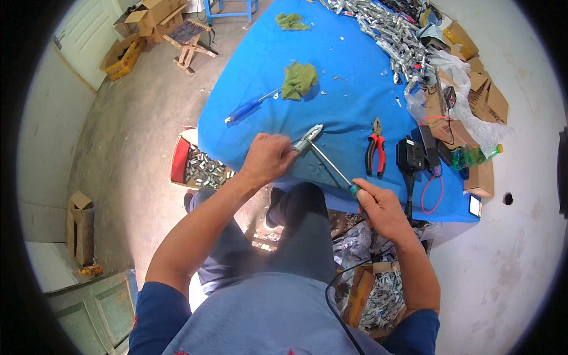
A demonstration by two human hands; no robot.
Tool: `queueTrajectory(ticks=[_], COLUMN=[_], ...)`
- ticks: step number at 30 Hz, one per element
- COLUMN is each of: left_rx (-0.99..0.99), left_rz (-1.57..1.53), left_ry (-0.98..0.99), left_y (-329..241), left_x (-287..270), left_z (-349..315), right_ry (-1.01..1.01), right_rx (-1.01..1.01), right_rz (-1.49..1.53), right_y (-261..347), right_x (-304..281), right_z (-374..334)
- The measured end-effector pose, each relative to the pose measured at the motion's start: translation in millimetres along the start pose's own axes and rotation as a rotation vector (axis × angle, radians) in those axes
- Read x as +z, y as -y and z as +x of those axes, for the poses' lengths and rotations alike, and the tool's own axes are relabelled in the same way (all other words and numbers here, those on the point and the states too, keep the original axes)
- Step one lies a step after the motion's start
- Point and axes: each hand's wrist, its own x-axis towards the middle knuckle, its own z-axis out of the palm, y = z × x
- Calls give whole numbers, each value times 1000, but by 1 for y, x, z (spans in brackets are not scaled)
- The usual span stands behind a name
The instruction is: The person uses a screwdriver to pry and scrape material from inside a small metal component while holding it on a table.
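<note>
My left hand (269,157) is closed around one end of a silver metal part (307,138), pressing it near the front edge of the blue-covered table. In my right hand (381,207) is a screwdriver (331,164) with a long thin shaft and a dark green handle. Its shaft slants up and left, and the tip meets the side of the metal part just beyond my left fingers. Red-and-black pliers (375,151) lie to the right of the part. A second screwdriver (244,110), blue-handled, rests farther left, its shaft reaching toward a green cloth (299,81).
A heap of silver metal parts (390,35) covers the table's far right. Black adapters (409,155), cables, cardboard and a green bottle (473,156) crowd the right edge by the wall. Below the table stand a box of small metal pieces (204,168) and a box of scraps (384,299).
</note>
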Motion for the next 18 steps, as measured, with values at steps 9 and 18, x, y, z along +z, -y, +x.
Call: queueTrajectory(ticks=[9, 18], left_rx=[28, -11], left_rz=[16, 27], left_ry=[-20, 15], left_y=[1, -7], left_x=[3, 0], left_z=[0, -6], right_ry=[-52, 39], right_rx=[89, -103], right_rz=[370, -341], right_y=[-22, 19], right_x=[30, -41], right_z=[-6, 7])
